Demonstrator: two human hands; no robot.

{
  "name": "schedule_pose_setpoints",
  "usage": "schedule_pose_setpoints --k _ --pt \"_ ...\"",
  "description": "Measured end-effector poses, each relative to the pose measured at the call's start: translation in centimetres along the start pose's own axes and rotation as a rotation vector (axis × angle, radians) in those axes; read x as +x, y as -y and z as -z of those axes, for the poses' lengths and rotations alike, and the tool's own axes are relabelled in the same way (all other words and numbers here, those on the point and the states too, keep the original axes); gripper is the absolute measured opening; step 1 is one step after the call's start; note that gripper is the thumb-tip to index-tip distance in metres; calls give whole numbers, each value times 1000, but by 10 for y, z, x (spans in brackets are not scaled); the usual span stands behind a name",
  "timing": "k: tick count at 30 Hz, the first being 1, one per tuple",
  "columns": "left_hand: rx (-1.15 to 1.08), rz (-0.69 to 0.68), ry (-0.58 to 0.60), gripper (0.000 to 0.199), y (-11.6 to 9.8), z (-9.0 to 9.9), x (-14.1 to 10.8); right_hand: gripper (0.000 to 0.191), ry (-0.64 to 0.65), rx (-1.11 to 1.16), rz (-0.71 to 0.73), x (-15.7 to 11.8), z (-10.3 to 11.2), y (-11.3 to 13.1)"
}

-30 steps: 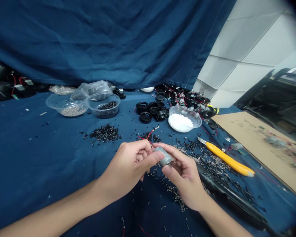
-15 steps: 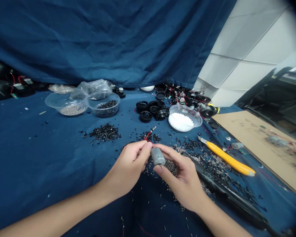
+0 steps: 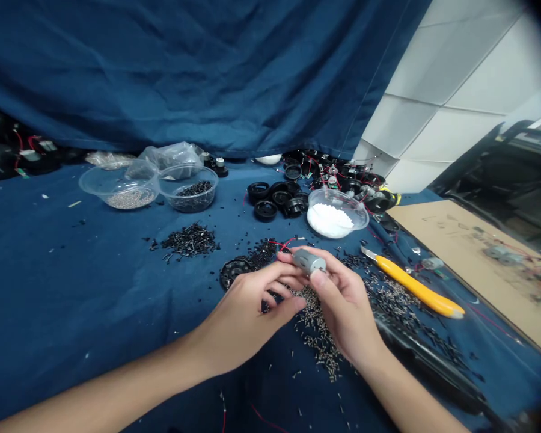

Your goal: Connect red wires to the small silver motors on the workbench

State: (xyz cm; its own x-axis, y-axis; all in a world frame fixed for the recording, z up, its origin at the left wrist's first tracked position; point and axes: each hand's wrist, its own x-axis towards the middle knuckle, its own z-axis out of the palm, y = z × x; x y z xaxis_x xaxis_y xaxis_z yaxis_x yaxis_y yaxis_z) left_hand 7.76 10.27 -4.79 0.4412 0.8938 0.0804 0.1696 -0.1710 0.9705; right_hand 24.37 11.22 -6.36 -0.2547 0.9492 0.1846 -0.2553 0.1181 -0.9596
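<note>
My right hand (image 3: 347,307) grips a small grey electric motor (image 3: 310,262) between thumb and fingers, tilted with one end toward me. Red wires (image 3: 288,245) stick out from the motor's far end. Beside it, my left hand (image 3: 247,313) has its thumb and fingers apart and holds nothing I can see; whether its fingertips touch the motor, I cannot tell. A round black plastic part (image 3: 232,272) lies just behind the left hand, partly covered by it. Loose silver screws (image 3: 320,343) are scattered on the blue cloth below the hands.
Clear bowls hold silver screws (image 3: 130,199), black screws (image 3: 196,191) and white pieces (image 3: 331,219). Black plastic rings (image 3: 265,209) stand mid-table. A yellow-handled cutter (image 3: 415,285) lies right, near a long black tool (image 3: 433,361) and cardboard (image 3: 433,219). A black screw pile (image 3: 189,239) lies left.
The motor has turned sideways and shifted right and up in my right hand. My left hand has let go of the wire and spread its fingers, uncovering the black round part.
</note>
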Motion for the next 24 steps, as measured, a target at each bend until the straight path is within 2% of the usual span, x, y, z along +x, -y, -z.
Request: schedule_pose_setpoints --k 3,6,8,10,15,19,24 --pt "267 -113 -72 18 0 5 1 25 -25 22 -31 2 3 -1" --pt "528 -359 -232 11 0 12 1 26 4 112 -98 5 3 0" --pt "660 -519 -328 14 -1 17 2 28 55 190 -166 6 2 2" --pt "773 -608 -375 20 -2 19 3 33 101 238 -239 7 0 3" --pt "924 -682 -304 26 3 19 4 30 160 319 -329 4 -4 2" --pt "848 -686 -259 23 9 16 1 28 243 440 -391 2 -4 0" --pt "735 -654 -216 15 9 15 3 23 238 445 -421 3 -3 -1"
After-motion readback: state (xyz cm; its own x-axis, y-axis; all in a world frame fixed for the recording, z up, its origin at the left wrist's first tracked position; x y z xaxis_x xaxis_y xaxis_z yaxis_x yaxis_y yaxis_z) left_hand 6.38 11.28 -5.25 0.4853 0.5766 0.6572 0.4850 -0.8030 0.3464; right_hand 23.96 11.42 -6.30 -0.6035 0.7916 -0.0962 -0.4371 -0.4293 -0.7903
